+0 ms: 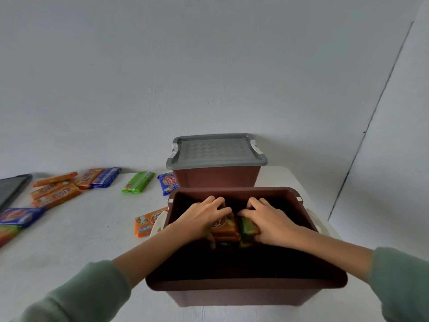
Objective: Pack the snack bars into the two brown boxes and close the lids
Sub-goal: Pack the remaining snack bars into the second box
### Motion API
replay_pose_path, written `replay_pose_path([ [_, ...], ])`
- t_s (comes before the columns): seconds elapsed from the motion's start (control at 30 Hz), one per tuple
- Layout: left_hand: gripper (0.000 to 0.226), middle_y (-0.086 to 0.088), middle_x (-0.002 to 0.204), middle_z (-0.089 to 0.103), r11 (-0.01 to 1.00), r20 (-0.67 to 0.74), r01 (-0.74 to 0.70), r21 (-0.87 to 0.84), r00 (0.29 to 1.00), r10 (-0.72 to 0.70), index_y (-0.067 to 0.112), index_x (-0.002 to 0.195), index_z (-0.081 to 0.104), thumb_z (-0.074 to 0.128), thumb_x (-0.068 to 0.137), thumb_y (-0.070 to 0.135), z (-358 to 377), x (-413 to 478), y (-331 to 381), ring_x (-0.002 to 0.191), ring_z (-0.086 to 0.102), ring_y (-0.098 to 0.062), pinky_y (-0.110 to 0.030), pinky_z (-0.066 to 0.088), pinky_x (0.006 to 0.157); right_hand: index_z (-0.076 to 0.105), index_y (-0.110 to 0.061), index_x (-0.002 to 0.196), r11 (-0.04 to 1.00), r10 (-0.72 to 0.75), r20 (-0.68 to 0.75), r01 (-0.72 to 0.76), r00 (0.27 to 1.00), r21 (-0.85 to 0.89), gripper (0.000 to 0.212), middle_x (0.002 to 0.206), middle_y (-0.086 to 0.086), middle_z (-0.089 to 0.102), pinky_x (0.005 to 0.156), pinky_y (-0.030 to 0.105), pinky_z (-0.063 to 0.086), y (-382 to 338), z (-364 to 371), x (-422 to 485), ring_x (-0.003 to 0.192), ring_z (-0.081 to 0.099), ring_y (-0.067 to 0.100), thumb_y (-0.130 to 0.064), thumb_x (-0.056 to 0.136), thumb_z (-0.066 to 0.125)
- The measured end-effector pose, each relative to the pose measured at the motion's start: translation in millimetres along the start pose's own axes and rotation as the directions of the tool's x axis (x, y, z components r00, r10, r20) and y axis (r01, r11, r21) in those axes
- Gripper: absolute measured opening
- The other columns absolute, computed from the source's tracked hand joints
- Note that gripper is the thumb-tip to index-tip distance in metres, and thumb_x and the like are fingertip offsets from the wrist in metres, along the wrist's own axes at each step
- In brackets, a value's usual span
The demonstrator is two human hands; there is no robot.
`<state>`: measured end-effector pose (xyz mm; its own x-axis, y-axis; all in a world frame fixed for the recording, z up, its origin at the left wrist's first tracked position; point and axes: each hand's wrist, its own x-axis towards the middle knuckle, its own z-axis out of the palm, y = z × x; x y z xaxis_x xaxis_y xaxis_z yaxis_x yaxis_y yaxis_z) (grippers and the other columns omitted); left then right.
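An open brown box (246,287) stands at the table's near edge. Both my hands are down inside it. My left hand (205,217) grips an orange snack bar (226,227). My right hand (270,219) grips a green snack bar (248,227) beside it. Behind stands a second brown box (216,178) with its grey lid (216,149) on. Loose bars lie on the table: an orange one (148,223) against the open box, a green one (138,181), a blue one (167,182), and several orange and blue ones (69,187) at the left.
A grey lid (11,188) lies at the far left edge of the white table (88,233). A white handle (319,223) sticks out on the open box's right side. A grey wall rises right behind the table.
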<state>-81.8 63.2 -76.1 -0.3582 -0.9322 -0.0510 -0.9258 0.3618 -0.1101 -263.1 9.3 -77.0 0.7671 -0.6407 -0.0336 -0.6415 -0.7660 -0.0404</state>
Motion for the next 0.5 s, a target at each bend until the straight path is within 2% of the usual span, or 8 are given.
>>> replay_pose_path([
  [0.07, 0.070, 0.001, 0.127, 0.041, 0.978, -0.068, 0.028, -0.207, 0.997, -0.043, 0.023, 0.129, 0.045, 0.073, 0.069, 0.046, -3.4, -2.1, -5.5, 0.112, 0.045, -0.014, -0.027, 0.045, 0.082, 0.045, -0.030, 0.134, 0.997, 0.003, 0.013, -0.004, 1.000, 0.075, 0.062, 0.119, -0.002, 0.047, 0.076, 0.027, 0.042, -1.1, -16.2, 4.6, 0.111, 0.046, 0.016, -0.039, 0.078, 0.069],
  [0.13, 0.050, 0.002, 0.113, 0.052, 0.902, -0.213, -0.004, -0.432, 0.972, -0.098, 0.018, 0.116, 0.059, 0.073, 0.073, 0.038, -14.2, -6.9, -16.0, 0.092, 0.059, -0.012, -0.028, 0.052, 0.078, 0.054, -0.029, 0.126, 0.982, 0.016, -0.027, -0.011, 1.000, 0.190, 0.056, 0.109, -0.005, 0.058, 0.076, 0.025, 0.047, -5.8, -36.8, 12.7, 0.099, 0.055, 0.011, -0.044, 0.074, 0.072],
  [0.23, 0.020, 0.000, 0.093, 0.061, 0.867, -0.448, -0.043, -0.496, 0.868, -0.213, 0.012, 0.100, 0.068, 0.068, 0.080, 0.016, -35.0, -19.5, -47.4, 0.073, 0.063, -0.012, -0.017, 0.052, 0.067, 0.063, -0.023, 0.115, 0.948, 0.003, -0.141, 0.042, 0.990, 0.314, 0.040, 0.099, -0.005, 0.066, 0.078, 0.025, 0.051, -22.5, -64.0, 38.8, 0.086, 0.060, 0.008, -0.035, 0.078, 0.072],
  [0.3, 0.016, 0.000, 0.089, 0.063, 0.872, -0.526, 0.027, -0.489, 0.788, -0.319, 0.013, 0.097, 0.069, 0.065, 0.082, 0.009, -47.3, -31.3, -78.2, 0.069, 0.061, -0.009, -0.014, 0.049, 0.064, 0.064, -0.019, 0.114, 0.922, -0.022, -0.206, 0.099, 0.978, 0.374, 0.035, 0.096, -0.003, 0.067, 0.074, 0.018, 0.048, -39.8, -76.8, 64.8, 0.080, 0.058, 0.005, -0.027, 0.081, 0.070],
  [0.4, 0.019, -0.003, 0.094, 0.065, 0.839, -0.530, 0.185, -0.512, 0.701, -0.478, 0.015, 0.101, 0.067, 0.063, 0.083, 0.009, -55.1, -50.3, -134.3, 0.071, 0.061, -0.010, -0.018, 0.050, 0.065, 0.062, -0.014, 0.117, 0.890, -0.076, -0.250, 0.179, 0.965, 0.420, 0.035, 0.100, 0.003, 0.068, 0.070, 0.013, 0.045, -74.8, -84.7, 114.4, 0.078, 0.056, 0.006, -0.017, 0.083, 0.068],
  [0.5, 0.020, -0.003, 0.099, 0.063, 0.739, -0.414, 0.353, -0.573, 0.653, -0.634, 0.015, 0.104, 0.065, 0.062, 0.085, 0.013, -47.4, -62.3, -191.4, 0.078, 0.061, -0.015, -0.026, 0.051, 0.074, 0.057, -0.013, 0.124, 0.866, -0.139, -0.232, 0.232, 0.963, 0.443, 0.041, 0.111, 0.010, 0.062, 0.083, 0.023, 0.047, -115.7, -75.7, 171.0, 0.094, 0.058, 0.016, -0.014, 0.084, 0.065],
])
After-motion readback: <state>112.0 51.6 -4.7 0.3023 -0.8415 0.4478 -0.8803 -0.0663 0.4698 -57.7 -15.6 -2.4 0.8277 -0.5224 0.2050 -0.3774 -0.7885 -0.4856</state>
